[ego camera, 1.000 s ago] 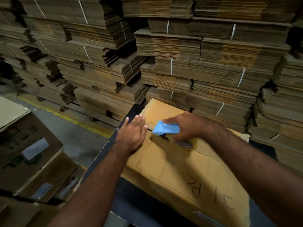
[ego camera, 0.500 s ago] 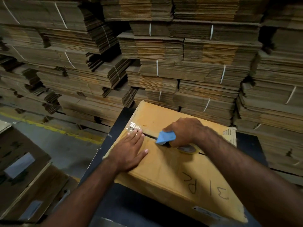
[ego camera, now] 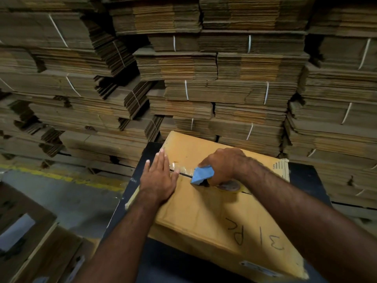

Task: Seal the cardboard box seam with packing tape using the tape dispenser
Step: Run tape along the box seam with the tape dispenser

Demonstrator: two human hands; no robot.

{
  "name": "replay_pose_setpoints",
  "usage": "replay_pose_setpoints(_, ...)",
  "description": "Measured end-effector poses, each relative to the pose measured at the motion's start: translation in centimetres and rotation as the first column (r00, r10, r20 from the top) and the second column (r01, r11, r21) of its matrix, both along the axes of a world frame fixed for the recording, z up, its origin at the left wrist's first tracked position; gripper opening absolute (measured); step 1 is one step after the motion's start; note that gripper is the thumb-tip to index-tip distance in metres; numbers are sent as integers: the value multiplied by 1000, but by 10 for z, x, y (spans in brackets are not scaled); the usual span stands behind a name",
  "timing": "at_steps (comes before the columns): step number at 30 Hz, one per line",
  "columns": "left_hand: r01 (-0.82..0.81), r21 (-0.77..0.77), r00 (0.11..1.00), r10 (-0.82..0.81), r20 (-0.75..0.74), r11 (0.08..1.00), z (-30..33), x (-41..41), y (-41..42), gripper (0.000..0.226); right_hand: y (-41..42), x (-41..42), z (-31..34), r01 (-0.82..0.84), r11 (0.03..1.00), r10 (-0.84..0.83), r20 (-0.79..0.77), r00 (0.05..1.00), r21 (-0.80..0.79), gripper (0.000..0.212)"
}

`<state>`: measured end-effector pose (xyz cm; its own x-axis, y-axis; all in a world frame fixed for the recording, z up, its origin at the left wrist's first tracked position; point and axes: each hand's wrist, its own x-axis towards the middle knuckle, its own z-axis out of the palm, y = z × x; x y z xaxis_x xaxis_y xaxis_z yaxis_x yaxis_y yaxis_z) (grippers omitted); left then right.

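Box on a table, stacks of flattened cardboard behind

The cardboard box [ego camera: 204, 219] lies on the table [ego camera: 304, 176], its seam [ego camera: 184, 175] running across the top from left to right. The left hand [ego camera: 158, 180] rests flat on the box's left end, over the seam and the tape [ego camera: 179, 168] laid there. Just to its right, the right hand [ego camera: 222, 166] holds the tape dispenser [ego camera: 202, 174] on the seam. Behind the table stand the stacks of flattened cardboard [ego camera: 204, 78]; other boxes [ego camera: 30, 242] lie on the floor [ego camera: 67, 197] to the left
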<state>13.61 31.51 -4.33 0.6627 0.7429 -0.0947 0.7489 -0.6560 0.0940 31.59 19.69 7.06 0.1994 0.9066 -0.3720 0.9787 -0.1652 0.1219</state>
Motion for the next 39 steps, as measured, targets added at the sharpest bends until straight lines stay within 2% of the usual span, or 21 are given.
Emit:
replay_pose_setpoints(3, -26, -4, 999, 26, -30, 1000, 6, 10, 20, 73, 17, -4, 2, 22, 1000, -22, -1, 1000, -12, 74)
replay_pose_setpoints(8, 32, 6, 998, -31, -56, 999, 4, 5, 22, 66, 16, -2, 2, 15, 1000, -16, -34, 999, -23, 73)
replay_pose_setpoints(13, -50, -64, 998, 47, -53, 997, 17, 13, 25, 66, -13, 17, 18, 29, 999, -26, -142, 990, 22, 73)
replay_pose_setpoints(18, -23, -37, 996, 19, -90, 999, 17, 12, 21, 67, -60, 33, 16, 87, 996, -89, -84, 993, -21, 76)
replay_pose_setpoints(23, -3, 39, 991, 8, -136, 999, 10, 10, 12, 73, -51, 17, 15, 76, 996, -76, -14, 997, -43, 76)
replay_pose_setpoints(28, 232, -49, 971, -235, -49, 971, 2, 13, -28, 75, -41, 10, 14, 49, 996, -46, 39, 998, -79, 75)
replay_pose_setpoints(34, 477, -113, 876, -482, -20, 872, 14, 11, -75, 72, -46, 10, 19, 49, 995, -49, 8, 999, -88, 74)
replay_pose_setpoints(36, 445, -113, 895, -437, 87, 889, 19, 8, -75, 67, -47, 11, 20, 43, 996, -44, -3, 999, -80, 73)
replay_pose_setpoints(38, 261, -77, 954, -245, 175, 962, 20, 14, -66, 68, -49, 13, 21, 40, 997, -41, -11, 999, -69, 72)
replay_pose_setpoints(39, 136, -65, 980, -124, 157, 989, 19, 19, -61, 70, -50, 14, 20, 36, 997, -37, -8, 999, -62, 71)
